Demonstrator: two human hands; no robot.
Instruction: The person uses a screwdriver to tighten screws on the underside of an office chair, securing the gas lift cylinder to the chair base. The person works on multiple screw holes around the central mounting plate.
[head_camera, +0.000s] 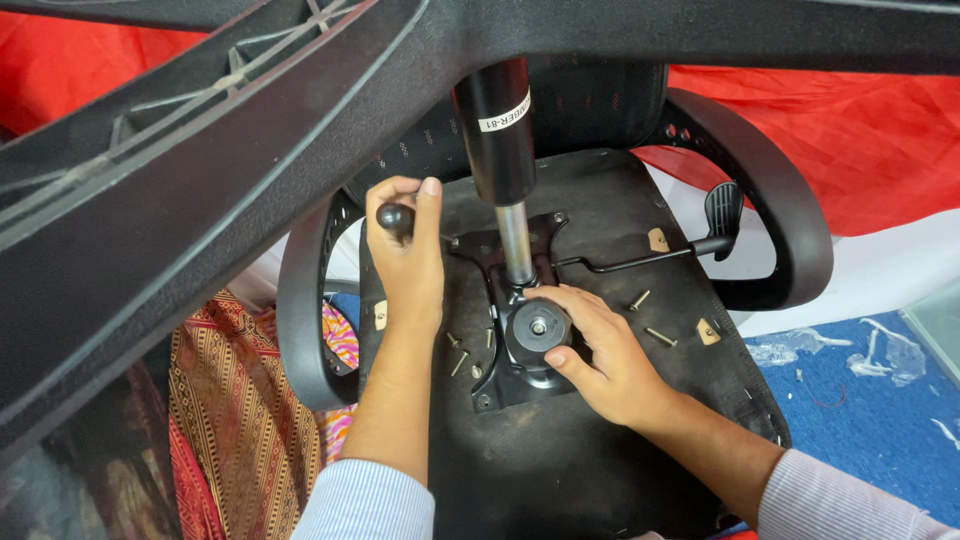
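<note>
We see an office chair turned upside down, and we take its black metal mechanism plate (500, 385) — bolted to the underside of the black seat pan (560, 470) — as our landmark. The right hand (610, 365) rests on the plate's near-right part, its thumb and fingers wrapped around the round black tension knob (538, 330) that stands up from the plate. The left hand (408, 262) is just left of the plate, closed in a fist around the dark handle of a tool (393, 218); the tool's working end is hidden, so we cannot tell what it meets. The two hands are apart, one on each side of the plate.

Rising from the plate's middle is the shiny steel gas-lift rod (516, 245), which passes into a black cylinder (497, 130) above — and over that spread the black plastic base legs (180, 190). Several loose silver screws (459, 362) lie on the seat pan just left of the plate, more (660, 337) to its right. A thin black lever with a paddle end (722, 210) reaches out far right of the plate, near the curved black armrest (790, 230).
</note>
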